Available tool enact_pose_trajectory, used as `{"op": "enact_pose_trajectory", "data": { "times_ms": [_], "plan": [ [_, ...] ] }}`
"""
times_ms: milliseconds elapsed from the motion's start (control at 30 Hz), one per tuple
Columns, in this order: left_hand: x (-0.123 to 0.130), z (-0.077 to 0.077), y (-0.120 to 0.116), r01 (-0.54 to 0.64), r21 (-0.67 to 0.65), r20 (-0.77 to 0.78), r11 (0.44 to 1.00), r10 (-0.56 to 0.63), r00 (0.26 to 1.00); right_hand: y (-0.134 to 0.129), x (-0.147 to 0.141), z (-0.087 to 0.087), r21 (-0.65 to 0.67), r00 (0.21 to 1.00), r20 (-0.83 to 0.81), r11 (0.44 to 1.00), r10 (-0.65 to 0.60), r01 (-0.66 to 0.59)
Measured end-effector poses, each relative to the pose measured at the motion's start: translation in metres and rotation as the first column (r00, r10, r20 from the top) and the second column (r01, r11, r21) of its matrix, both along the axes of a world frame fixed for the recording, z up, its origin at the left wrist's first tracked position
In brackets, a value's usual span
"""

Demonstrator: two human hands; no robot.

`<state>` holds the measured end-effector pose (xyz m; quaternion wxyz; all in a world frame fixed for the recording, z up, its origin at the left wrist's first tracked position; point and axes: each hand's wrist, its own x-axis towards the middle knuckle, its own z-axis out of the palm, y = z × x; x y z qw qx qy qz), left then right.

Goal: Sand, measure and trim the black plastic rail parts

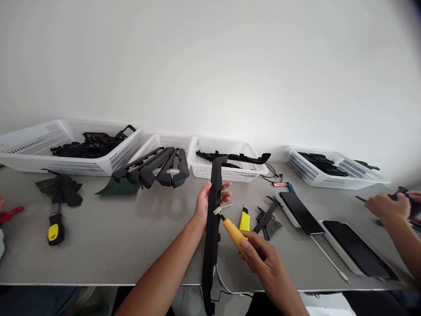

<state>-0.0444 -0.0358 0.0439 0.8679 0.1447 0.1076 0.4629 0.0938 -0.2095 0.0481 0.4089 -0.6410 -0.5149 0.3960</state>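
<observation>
My left hand (210,204) is wrapped round a long black plastic trim piece (214,193), which stands almost upright and reaches down past the table's front edge. In my right hand (263,256) is a yellow-handled tool (235,235) with a thin dark shank and a small pale head. That head is at the right edge of the trim piece; whether it touches I cannot tell. Just beyond my right hand lie a yellow utility knife (244,220) and a dark caliper (267,217) on a grey cloth (273,227).
White baskets (226,172) with black plastic parts line the wall. Two phones (301,213) lie on white blocks at right, with a white cable. A yellow-black screwdriver (55,228) lies left beside dark cloth. Other people's hands (388,204) work at both sides.
</observation>
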Motion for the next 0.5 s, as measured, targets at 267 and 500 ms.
{"op": "enact_pose_trajectory", "data": {
  "times_ms": [267, 500],
  "plan": [
    [0.001, 0.005, -0.008, 0.155, 0.08, 0.017, 0.985, -0.157, 0.987, 0.015, 0.02, 0.017, 0.053, 0.993, 0.117, 0.998, 0.022, -0.028],
    [0.005, 0.003, -0.011, 0.209, 0.114, 0.016, 0.971, -0.212, 0.977, 0.023, 0.038, 0.031, 0.093, 0.969, 0.248, 0.995, 0.012, -0.036]
  ]
}}
